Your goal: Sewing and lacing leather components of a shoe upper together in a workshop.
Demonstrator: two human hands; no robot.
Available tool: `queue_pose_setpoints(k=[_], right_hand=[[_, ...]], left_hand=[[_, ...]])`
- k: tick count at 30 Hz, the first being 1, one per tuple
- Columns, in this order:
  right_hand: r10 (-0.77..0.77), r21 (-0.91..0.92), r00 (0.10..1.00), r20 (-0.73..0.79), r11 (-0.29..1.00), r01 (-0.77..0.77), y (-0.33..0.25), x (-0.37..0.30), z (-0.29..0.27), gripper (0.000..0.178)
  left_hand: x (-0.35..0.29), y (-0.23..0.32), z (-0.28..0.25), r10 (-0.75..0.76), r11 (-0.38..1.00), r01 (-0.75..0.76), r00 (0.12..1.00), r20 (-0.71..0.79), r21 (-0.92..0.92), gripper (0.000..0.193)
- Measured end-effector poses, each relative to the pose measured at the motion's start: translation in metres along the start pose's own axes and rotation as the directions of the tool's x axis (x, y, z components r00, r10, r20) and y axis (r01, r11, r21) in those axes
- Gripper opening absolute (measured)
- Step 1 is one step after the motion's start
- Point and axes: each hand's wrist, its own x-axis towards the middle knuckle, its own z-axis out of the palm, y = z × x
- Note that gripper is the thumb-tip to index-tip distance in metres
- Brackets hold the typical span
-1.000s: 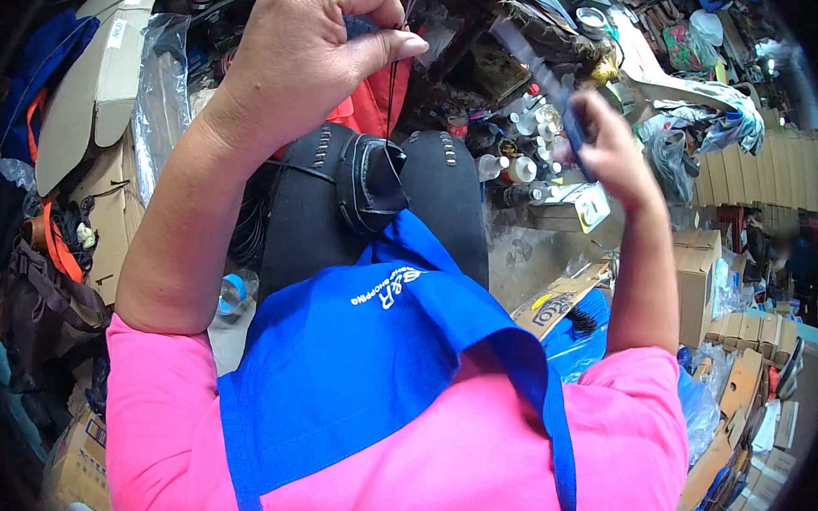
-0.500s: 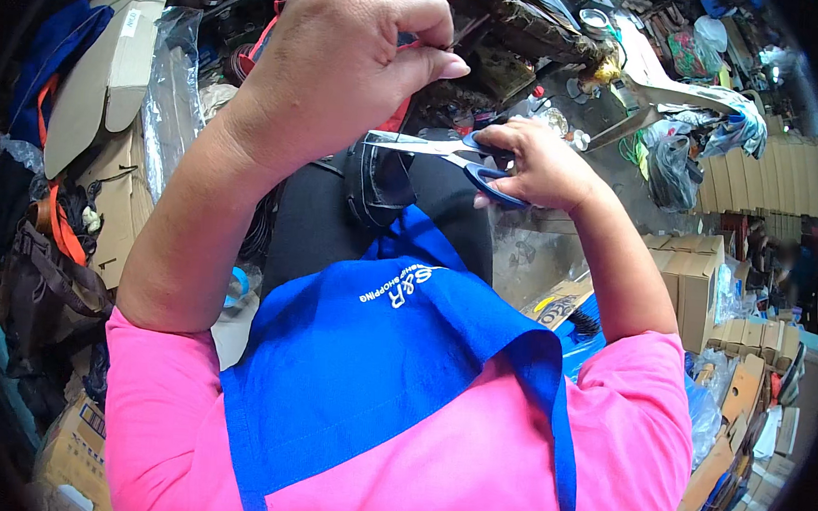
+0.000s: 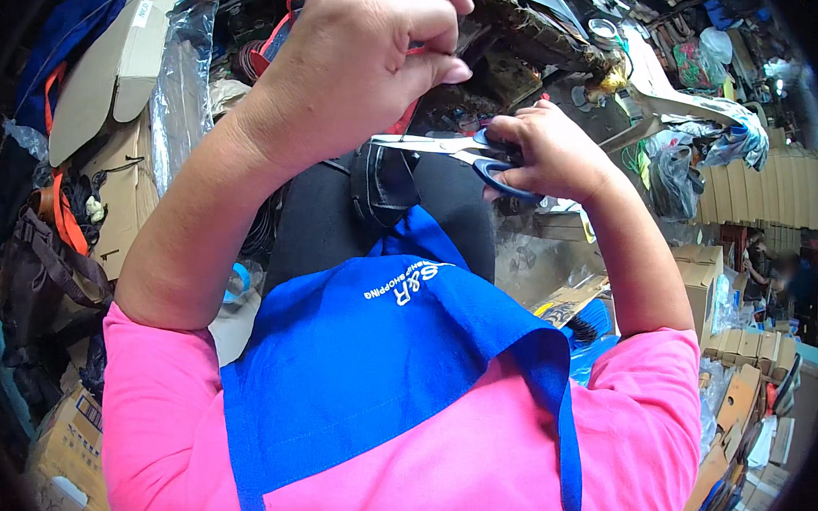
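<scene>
Black shoe (image 3: 376, 186) on the lap (image 3: 313, 222), crossed in view by scissors (image 3: 464, 151) gripped in the right hand (image 3: 557, 157), near a curled left hand (image 3: 359, 79) with grip impossible to tell, seemingly at a trimming step, calling next for a careful snip.

A black-trousered lap (image 3: 312, 226) carries a black shoe-like piece (image 3: 390, 184), as far as my remote feed shows; right of the lap, I see cardboard (image 3: 583, 292) on the grey floor (image 3: 535, 254).

What seems a shoe (image 3: 380, 190) sits on the lap (image 3: 315, 222), cardboard (image 3: 91, 86) leftward, a box (image 3: 696, 276) rightward.
</scene>
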Motion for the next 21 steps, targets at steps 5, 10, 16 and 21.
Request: queue_pose_setpoints(k=[5, 10, 16, 21], right_hand=[[-0.047, -0.075, 0.999, -0.016, 0.996, 0.045, -0.005, 0.004, 0.000, 0.060], [-0.059, -0.040, 0.997, -0.046, 0.998, 0.058, -0.001, 0.008, 0.003, 0.053], [-0.047, -0.023, 0.995, -0.092, 0.999, 0.045, -0.002, 0.015, 0.005, 0.048], [0.183, 0.266, 0.964, -0.195, 0.955, -0.128, 0.031, 0.006, 0.008, 0.050]], left_hand=[[0.004, 0.000, -0.002, 0.143, 0.990, -0.141, 0.989, -0.049, 0.025, 0.019], [0.009, 0.007, -0.004, 0.175, 0.985, -0.172, 0.977, -0.126, 0.028, 0.018], [-0.004, -0.004, -0.060, -0.404, 0.630, 0.427, 0.894, 0.195, -0.649, 0.010], [-0.091, -0.006, -0.076, -0.503, 0.864, 0.503, 0.863, 0.038, 0.019, 0.010]])
